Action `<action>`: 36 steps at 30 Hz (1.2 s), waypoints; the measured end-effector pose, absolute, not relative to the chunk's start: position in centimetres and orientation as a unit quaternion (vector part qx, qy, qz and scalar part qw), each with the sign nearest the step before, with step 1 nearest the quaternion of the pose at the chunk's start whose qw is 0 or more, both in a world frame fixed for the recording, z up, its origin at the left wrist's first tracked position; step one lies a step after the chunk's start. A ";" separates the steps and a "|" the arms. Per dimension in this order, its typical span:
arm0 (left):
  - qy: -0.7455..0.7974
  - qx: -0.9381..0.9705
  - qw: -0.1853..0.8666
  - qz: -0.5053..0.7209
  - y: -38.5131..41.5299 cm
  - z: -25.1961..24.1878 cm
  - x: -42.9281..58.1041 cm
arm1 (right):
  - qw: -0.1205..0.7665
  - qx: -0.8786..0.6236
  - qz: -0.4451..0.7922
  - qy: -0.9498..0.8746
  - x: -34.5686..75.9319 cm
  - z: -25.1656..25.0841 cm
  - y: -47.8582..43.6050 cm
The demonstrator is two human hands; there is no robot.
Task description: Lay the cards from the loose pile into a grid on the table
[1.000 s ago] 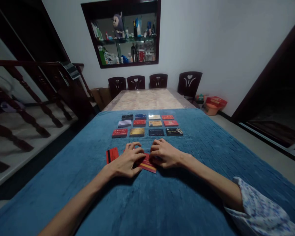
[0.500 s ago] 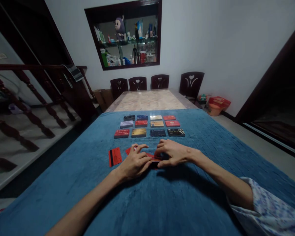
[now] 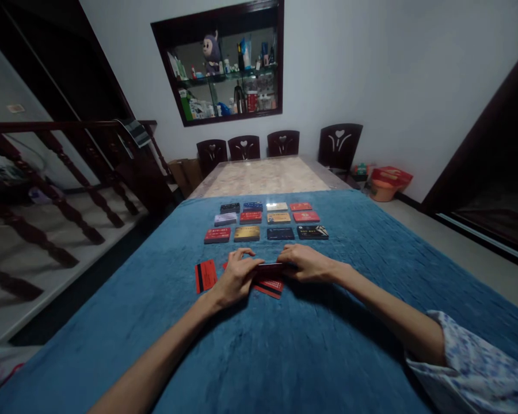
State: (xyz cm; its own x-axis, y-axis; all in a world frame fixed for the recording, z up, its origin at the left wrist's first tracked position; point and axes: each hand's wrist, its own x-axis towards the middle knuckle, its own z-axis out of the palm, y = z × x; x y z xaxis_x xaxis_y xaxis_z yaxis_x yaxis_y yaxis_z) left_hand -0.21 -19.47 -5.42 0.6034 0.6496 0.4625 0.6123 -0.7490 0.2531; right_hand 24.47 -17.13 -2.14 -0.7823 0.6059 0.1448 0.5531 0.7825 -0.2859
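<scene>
Between my two hands a small stack of cards is held on edge, its dark side towards me. My left hand pinches its left end, and my right hand grips the right end. Just beneath, a red card with a dark stripe lies on the blue cloth. Another red card is mostly hidden behind my left hand. To the left of that hand lies a separate red card with a black stripe. How many cards are in the held stack I cannot tell.
Beyond my hands, several card stacks stand in three rows, among them a gold stack and a black stack. The bare tabletop shows past the cloth. Dark chairs line the far end; a wooden railing runs at left.
The cards between my hands have been gathered and tipped up on edge. A red card beneath them now shows. The view has shifted slightly.
</scene>
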 end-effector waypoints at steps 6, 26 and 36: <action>0.367 0.888 0.050 0.272 -19.4 -5.7 -0.1 | 0.116 -0.320 0.126 -0.932 24.5 -2.4 -17.2; 0.410 0.867 0.089 0.269 -19.5 -6.3 0.0 | 0.140 -0.353 0.120 -0.917 24.9 -3.6 -16.6; 0.433 0.841 0.084 0.313 -19.4 -5.7 -0.2 | 0.215 -0.353 0.071 -0.908 24.3 -4.4 -16.6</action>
State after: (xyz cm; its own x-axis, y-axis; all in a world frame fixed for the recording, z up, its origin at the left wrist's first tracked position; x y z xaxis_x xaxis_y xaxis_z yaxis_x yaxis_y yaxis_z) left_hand -0.23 -19.37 -5.67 0.4295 0.7812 0.4530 0.6760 -0.6107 0.4124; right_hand 24.30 -16.59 -4.38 -0.6576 0.6720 0.3406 0.6112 0.7402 -0.2803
